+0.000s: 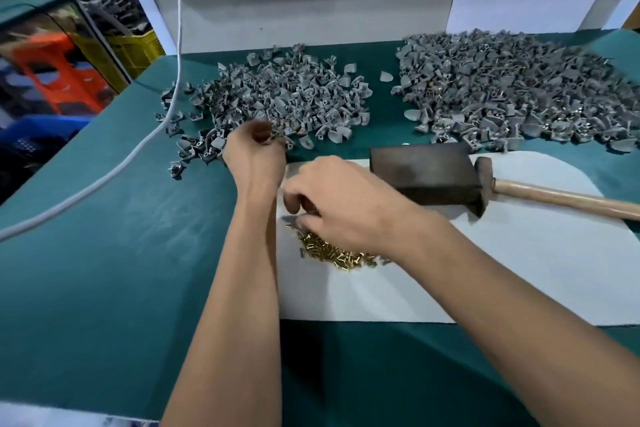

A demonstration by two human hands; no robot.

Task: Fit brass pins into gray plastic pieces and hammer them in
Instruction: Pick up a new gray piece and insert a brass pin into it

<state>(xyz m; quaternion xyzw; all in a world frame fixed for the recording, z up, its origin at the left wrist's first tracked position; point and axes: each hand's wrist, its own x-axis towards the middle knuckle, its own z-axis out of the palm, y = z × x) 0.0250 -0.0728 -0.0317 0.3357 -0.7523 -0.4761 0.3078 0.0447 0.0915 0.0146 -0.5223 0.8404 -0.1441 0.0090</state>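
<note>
Two heaps of gray plastic pieces lie on the green table: a left heap (pixel 284 97) and a larger right heap (pixel 512 87). My left hand (pixel 254 152) reaches to the near edge of the left heap, fingers curled around what looks like a gray piece, mostly hidden. My right hand (pixel 343 201) hovers over a small pile of brass pins (pixel 332 251) on a white sheet (pixel 485 274), fingertips curled down into the pins; whether it pinches one is hidden. A dark metal block (pixel 426 177) sits right of my hands, with a wooden-handled hammer (pixel 554 198) lying beside it.
A white cardboard wall (pixel 311 3) stands behind the heaps. A white cord (pixel 138 152) hangs down and runs across the table's left side. Beyond the left edge stand an orange stool (pixel 59 73) and yellow crates (pixel 131 45).
</note>
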